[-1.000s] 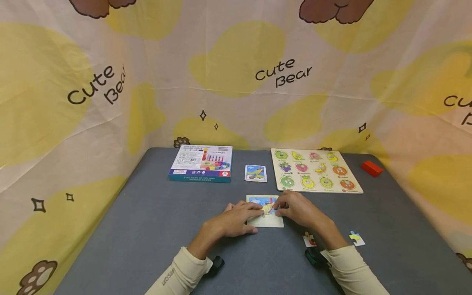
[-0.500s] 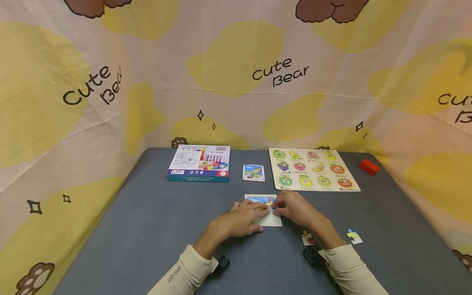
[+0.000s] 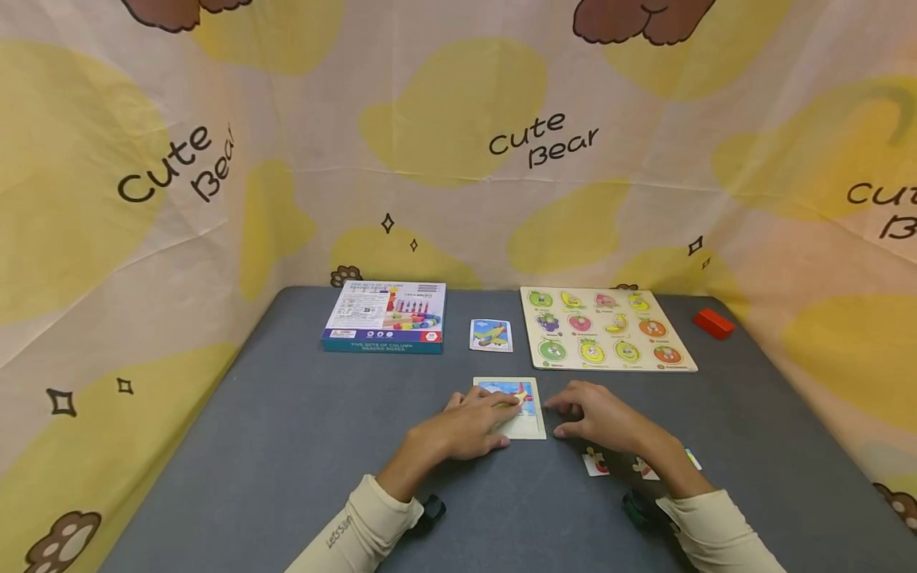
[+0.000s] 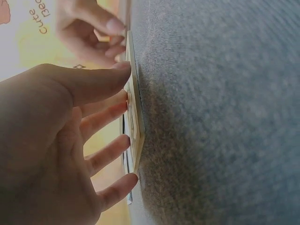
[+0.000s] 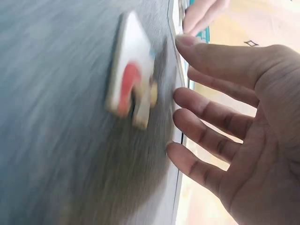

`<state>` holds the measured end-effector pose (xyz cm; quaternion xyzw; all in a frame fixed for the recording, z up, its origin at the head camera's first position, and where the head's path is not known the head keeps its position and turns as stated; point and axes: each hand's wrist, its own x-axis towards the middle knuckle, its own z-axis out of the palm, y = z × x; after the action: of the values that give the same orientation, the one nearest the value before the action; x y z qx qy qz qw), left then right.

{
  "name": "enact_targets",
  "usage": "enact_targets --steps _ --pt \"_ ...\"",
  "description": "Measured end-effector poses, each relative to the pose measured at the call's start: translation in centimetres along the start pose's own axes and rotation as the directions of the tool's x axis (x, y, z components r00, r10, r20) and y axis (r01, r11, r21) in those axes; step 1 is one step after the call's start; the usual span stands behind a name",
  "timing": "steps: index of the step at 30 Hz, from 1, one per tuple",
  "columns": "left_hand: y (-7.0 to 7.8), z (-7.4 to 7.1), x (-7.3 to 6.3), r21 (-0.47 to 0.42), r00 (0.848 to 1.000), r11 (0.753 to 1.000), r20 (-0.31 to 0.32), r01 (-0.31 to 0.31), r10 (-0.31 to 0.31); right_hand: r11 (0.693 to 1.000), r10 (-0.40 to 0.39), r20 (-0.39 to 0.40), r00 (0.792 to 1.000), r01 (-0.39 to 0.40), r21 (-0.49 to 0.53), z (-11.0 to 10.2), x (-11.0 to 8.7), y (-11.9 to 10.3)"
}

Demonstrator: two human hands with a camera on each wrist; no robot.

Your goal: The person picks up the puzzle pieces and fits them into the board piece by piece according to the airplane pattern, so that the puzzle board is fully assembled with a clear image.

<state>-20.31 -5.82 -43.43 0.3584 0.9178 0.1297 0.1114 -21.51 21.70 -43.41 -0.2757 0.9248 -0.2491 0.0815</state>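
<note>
A small cream puzzle tray [image 3: 528, 428] lies on the grey table, with a red and yellow airplane picture [image 3: 527, 390] partly filled in at its far part. My left hand [image 3: 464, 426] spreads across the tray's left side, and in the left wrist view its fingertips touch the tray [image 4: 136, 112]. My right hand [image 3: 605, 415] hovers just right of the tray, its fingers loosely bent with nothing between them. Below it lie a jigsaw piece with red [image 3: 595, 462] and another piece [image 3: 646, 469] beside the forearm. A third piece [image 3: 693, 458] is mostly hidden behind that arm.
Behind the tray lies a card with an airplane picture [image 3: 491, 336]. A boxed bead set [image 3: 384, 317] stands at the back left. The fruit board [image 3: 609, 330] and a red block [image 3: 713, 324] are at the back right. Patterned cloth [image 3: 430, 119] encloses the table.
My right hand has let go at the tray's right edge and drawn back rightward, its forearm now covering much of the far-right piece. The left hand moved slightly right over the tray, then stayed.
</note>
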Motion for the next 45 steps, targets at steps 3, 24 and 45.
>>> enact_targets --steps 3,24,45 --pt "0.0 0.1 0.0 0.002 1.0 1.0 0.001 0.001 -0.001 1.0 -0.002 0.006 1.0 0.002 -0.001 -0.3 -1.3 0.5" --pt "-0.4 -0.1 -0.2 -0.101 1.0 0.995 0.0 -0.006 0.006 0.999 -0.042 -0.019 0.999 0.042 -0.027 -1.0 -7.2 1.8" --pt "-0.7 0.0 -0.1 -0.094 1.0 0.996 -0.002 -0.006 0.006 0.998 -0.069 -0.06 0.996 0.069 -0.016 -0.5 -6.9 1.5"
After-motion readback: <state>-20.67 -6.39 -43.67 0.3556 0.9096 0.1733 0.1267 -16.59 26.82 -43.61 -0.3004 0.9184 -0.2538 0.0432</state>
